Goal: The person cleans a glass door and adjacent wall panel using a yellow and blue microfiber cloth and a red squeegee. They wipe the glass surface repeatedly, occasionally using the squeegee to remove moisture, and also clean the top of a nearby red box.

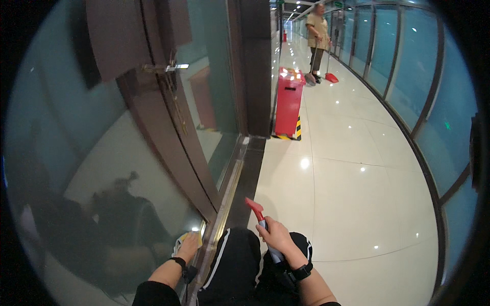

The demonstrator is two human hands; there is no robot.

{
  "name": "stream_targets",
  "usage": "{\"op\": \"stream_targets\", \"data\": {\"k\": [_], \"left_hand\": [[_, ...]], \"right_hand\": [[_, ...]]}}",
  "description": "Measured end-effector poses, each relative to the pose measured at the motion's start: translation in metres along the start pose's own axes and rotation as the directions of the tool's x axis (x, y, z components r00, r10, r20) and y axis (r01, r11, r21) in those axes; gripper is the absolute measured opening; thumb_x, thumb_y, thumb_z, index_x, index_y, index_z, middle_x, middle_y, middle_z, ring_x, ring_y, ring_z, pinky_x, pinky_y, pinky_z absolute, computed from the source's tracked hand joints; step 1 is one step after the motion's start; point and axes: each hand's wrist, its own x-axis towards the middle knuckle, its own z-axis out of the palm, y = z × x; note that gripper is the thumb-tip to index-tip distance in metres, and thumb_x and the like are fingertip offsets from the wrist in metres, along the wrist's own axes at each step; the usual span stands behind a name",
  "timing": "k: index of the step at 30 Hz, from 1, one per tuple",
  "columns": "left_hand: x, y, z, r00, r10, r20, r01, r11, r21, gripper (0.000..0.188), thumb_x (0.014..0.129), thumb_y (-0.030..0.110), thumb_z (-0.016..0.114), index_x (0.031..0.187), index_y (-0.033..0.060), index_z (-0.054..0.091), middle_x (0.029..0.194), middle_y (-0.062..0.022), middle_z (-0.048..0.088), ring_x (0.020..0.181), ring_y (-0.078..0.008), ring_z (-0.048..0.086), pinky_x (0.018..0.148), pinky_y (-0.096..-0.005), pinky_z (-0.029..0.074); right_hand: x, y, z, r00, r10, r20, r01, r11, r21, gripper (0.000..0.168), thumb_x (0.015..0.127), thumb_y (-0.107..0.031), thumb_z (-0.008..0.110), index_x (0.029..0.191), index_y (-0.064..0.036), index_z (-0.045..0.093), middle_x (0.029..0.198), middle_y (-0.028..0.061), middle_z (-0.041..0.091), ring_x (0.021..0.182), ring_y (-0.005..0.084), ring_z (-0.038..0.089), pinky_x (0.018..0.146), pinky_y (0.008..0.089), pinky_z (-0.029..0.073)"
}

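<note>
My left hand (187, 246) presses a yellow and white cloth (200, 240) against the low corner of a glass door panel (153, 214), beside its brown frame. My fingers lie flat over the cloth and cover most of it. In my right hand (276, 234), above my knees, is a hand-held cleaning tool with a red head and a grey-blue handle (274, 254). Its red head (254, 207) points up and away from me, clear of the door. Which kind of tool it is, I cannot tell.
A metal door handle (166, 68) juts out above. A metal threshold (228, 199) runs along the door's foot. Ahead stands a red box (289, 103) on a yellow-black striped base. Farther off, a person (317, 30) holds a broom and a red dustpan (331, 78). Glass panels (409, 69) line the right.
</note>
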Motion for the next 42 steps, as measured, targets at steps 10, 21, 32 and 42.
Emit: {"op": "stream_targets", "data": {"k": [10, 21, 32, 42], "left_hand": [[0.017, 0.063, 0.049, 0.978, 0.065, 0.196, -0.041, 0.992, -0.123, 0.042, 0.091, 0.023, 0.045, 0.130, 0.0079, 0.051, 0.142, -0.0082, 0.039, 0.135, -0.0254, 0.028, 0.114, -0.0482, 0.006], [0.067, 0.062, 0.041, 0.939, 0.090, 0.331, -0.064, 0.994, -0.087, 0.055, 0.090, 0.027, 0.051, 0.136, -0.0003, 0.040, 0.148, -0.0155, 0.024, 0.139, -0.0370, 0.013, 0.114, -0.0521, 0.000], [0.108, 0.076, 0.059, 0.897, 0.050, 0.440, -0.014, 0.996, -0.084, 0.053, 0.097, 0.029, 0.037, 0.141, 0.0005, 0.030, 0.150, -0.0124, 0.020, 0.140, -0.0315, 0.014, 0.115, -0.0474, 0.004], [0.048, 0.073, 0.030, 0.925, 0.147, 0.349, -0.074, 0.974, -0.215, 0.042, 0.092, 0.031, 0.048, 0.129, 0.0121, 0.053, 0.148, -0.0085, 0.028, 0.138, -0.0268, 0.020, 0.114, -0.0482, 0.006]], "right_hand": [[0.000, -0.013, 0.000, 0.989, 0.129, 0.065, -0.129, 0.992, -0.001, 0.028, 0.088, -0.027, 0.055, 0.095, 0.000, 0.054, 0.068, 0.0157, 0.063, 0.067, 0.0339, 0.063, 0.061, 0.0410, 0.048], [0.008, -0.028, 0.006, 0.973, 0.168, 0.156, -0.155, 0.984, -0.090, 0.026, 0.088, -0.024, 0.056, 0.098, 0.000, 0.054, 0.071, 0.0160, 0.064, 0.070, 0.0328, 0.064, 0.063, 0.0400, 0.048], [0.014, -0.051, 0.003, 0.968, 0.172, 0.185, -0.129, 0.967, -0.220, 0.028, 0.088, -0.027, 0.058, 0.099, -0.002, 0.055, 0.073, 0.0216, 0.061, 0.070, 0.0387, 0.061, 0.061, 0.0425, 0.047], [0.012, -0.036, 0.005, 0.985, 0.106, 0.138, -0.074, 0.973, -0.218, 0.031, 0.086, -0.030, 0.059, 0.100, -0.002, 0.055, 0.075, 0.0215, 0.062, 0.073, 0.0394, 0.061, 0.062, 0.0454, 0.048]]}}
